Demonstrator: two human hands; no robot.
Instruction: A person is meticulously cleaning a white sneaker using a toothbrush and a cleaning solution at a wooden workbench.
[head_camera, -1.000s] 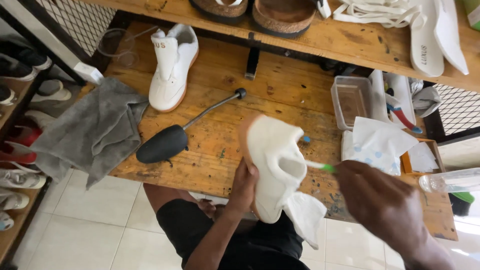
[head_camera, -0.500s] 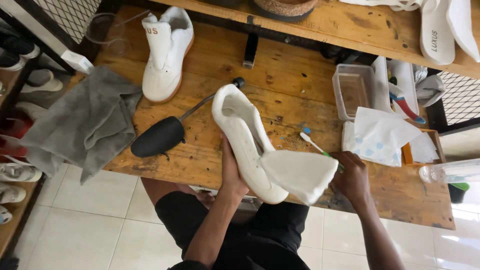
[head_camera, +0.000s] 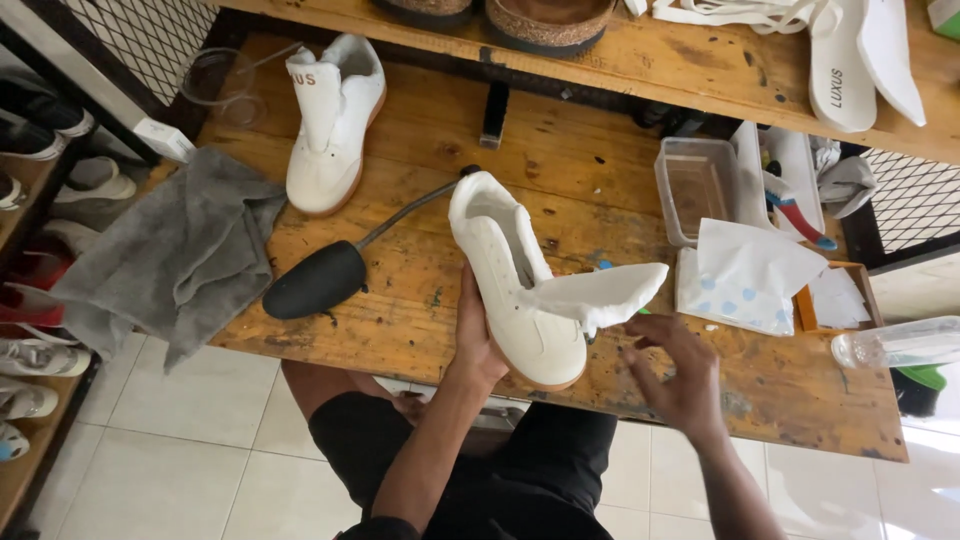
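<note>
My left hand (head_camera: 474, 335) grips a white sneaker (head_camera: 515, 280) from below and holds it upright over the wooden workbench (head_camera: 560, 190). The shoe's white tongue (head_camera: 605, 292) sticks out to the right. My right hand (head_camera: 672, 376) hovers just right of the shoe's toe with fingers spread and nothing in it. A small green bit of a toothbrush (head_camera: 640, 311) shows under the tongue, near my right fingers. The matching white sneaker (head_camera: 330, 130) stands at the back left of the bench.
A black shoe tree (head_camera: 320, 278) with a metal rod lies left of the held shoe. A grey cloth (head_camera: 175, 255) hangs over the left edge. At right are a clear plastic tub (head_camera: 698, 190), white paper (head_camera: 750, 275) and a clear bottle (head_camera: 895, 345). Sandals sit on the upper shelf.
My right hand has let go of the toothbrush and opened. My left hand has turned the shoe upright, with its tongue now pointing right.
</note>
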